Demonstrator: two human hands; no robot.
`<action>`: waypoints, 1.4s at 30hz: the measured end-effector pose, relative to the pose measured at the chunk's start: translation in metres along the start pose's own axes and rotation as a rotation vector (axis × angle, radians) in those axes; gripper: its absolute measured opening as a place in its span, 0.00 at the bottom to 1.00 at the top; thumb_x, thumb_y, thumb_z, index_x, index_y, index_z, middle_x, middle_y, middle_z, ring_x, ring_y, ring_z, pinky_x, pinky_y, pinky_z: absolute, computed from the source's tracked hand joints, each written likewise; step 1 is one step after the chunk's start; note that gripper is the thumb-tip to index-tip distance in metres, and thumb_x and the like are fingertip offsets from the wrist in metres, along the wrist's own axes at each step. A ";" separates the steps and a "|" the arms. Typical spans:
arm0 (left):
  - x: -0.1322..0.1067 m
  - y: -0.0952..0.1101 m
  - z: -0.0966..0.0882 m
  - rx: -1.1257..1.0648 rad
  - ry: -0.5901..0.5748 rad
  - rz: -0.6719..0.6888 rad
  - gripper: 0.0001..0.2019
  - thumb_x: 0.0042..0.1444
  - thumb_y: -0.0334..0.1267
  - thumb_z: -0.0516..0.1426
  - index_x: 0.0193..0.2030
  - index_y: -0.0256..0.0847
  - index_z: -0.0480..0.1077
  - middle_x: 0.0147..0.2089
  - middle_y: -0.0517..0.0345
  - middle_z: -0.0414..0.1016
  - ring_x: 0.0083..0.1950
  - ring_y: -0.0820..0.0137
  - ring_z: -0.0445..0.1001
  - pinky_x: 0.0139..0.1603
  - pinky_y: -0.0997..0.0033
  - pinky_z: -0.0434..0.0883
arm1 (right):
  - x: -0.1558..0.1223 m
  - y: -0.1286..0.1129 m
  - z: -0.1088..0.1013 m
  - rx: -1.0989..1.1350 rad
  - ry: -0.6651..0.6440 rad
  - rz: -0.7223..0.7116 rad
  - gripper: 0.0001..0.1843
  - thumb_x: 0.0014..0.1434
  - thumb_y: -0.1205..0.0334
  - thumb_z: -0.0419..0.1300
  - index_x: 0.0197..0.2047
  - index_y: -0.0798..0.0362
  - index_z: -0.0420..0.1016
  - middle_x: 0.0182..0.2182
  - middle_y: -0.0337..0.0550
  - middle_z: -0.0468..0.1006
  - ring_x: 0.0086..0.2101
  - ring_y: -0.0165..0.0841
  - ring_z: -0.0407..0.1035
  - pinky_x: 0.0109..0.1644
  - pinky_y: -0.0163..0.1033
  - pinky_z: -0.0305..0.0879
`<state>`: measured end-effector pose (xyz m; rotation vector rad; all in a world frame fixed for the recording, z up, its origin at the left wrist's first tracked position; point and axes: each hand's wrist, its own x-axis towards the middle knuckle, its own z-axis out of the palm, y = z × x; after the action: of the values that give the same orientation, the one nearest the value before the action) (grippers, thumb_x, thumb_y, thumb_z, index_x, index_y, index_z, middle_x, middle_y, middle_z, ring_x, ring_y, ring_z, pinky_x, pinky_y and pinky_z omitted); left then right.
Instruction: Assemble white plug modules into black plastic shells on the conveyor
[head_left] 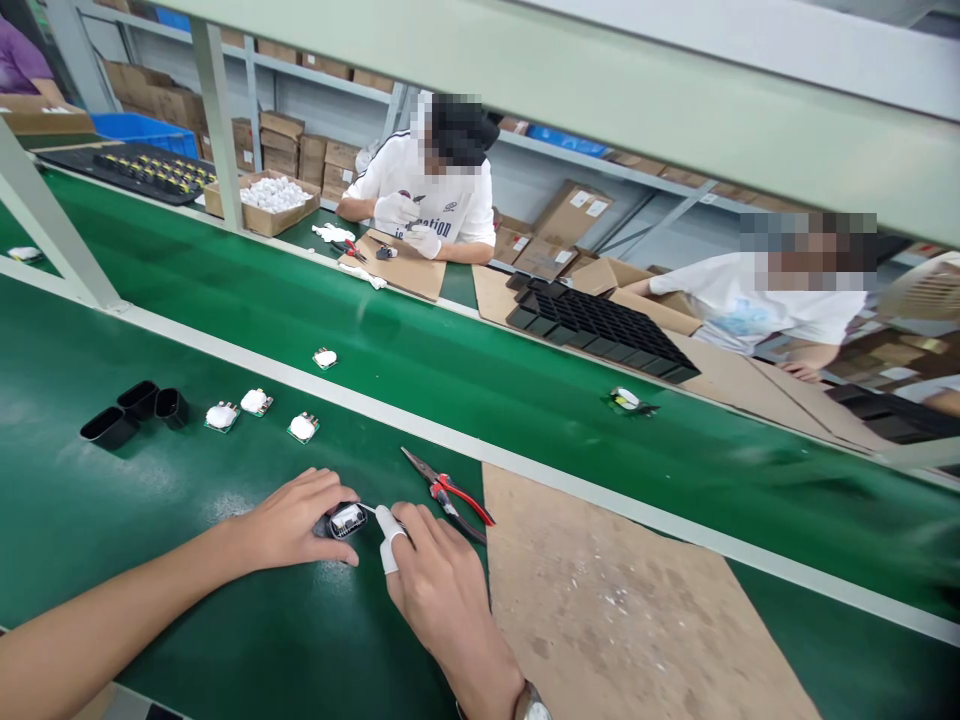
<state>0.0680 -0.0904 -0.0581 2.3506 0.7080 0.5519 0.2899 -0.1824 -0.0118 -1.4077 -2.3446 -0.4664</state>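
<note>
My left hand (300, 525) grips a small black plastic housing (328, 526), its open end turned toward my right hand. White and pale parts show inside the opening. My right hand (439, 570) wears white finger covers on the thumb and a finger. It pinches a thin, light-coloured tool (367, 508) whose tip meets the housing's rim; most of the tool is hidden by the fingers. Red-and-black long-nose pliers (442, 490) lie just beyond my right hand. Three circuit boards topped with white blobs, one of them a board (303, 428), lie past my left hand.
Several black empty housings (112, 428) stand at left. Brown cardboard (600, 600) covers the bench at right. Beyond a pale rail (420, 424) runs a green belt (450, 370) carrying a few boards. Two co-workers sit across it, near a black tray (600, 325) and a box of white parts (262, 205).
</note>
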 end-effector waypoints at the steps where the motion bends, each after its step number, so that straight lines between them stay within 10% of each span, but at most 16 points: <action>1: 0.000 0.001 0.000 -0.002 -0.004 -0.004 0.30 0.59 0.62 0.66 0.57 0.42 0.73 0.43 0.55 0.75 0.45 0.60 0.75 0.48 0.62 0.71 | 0.000 0.000 0.000 -0.005 0.000 -0.002 0.15 0.57 0.80 0.52 0.29 0.49 0.67 0.36 0.47 0.75 0.34 0.37 0.67 0.33 0.42 0.60; 25: -0.002 0.000 0.001 0.011 0.003 0.024 0.28 0.62 0.61 0.65 0.59 0.43 0.73 0.41 0.56 0.75 0.42 0.62 0.74 0.47 0.63 0.68 | 0.001 -0.005 -0.003 0.029 -0.035 -0.014 0.15 0.56 0.80 0.51 0.30 0.49 0.67 0.35 0.47 0.74 0.32 0.38 0.65 0.32 0.44 0.58; 42: -0.011 -0.004 -0.013 0.042 0.060 0.234 0.12 0.73 0.33 0.56 0.58 0.46 0.76 0.61 0.49 0.77 0.57 0.62 0.79 0.58 0.61 0.78 | -0.018 0.021 0.040 0.132 -0.060 0.206 0.18 0.61 0.78 0.55 0.51 0.55 0.77 0.46 0.52 0.77 0.44 0.43 0.72 0.51 0.50 0.73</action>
<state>0.0511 -0.0884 -0.0534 2.4817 0.4774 0.7171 0.3106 -0.1688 -0.0537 -1.5967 -2.1997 -0.2104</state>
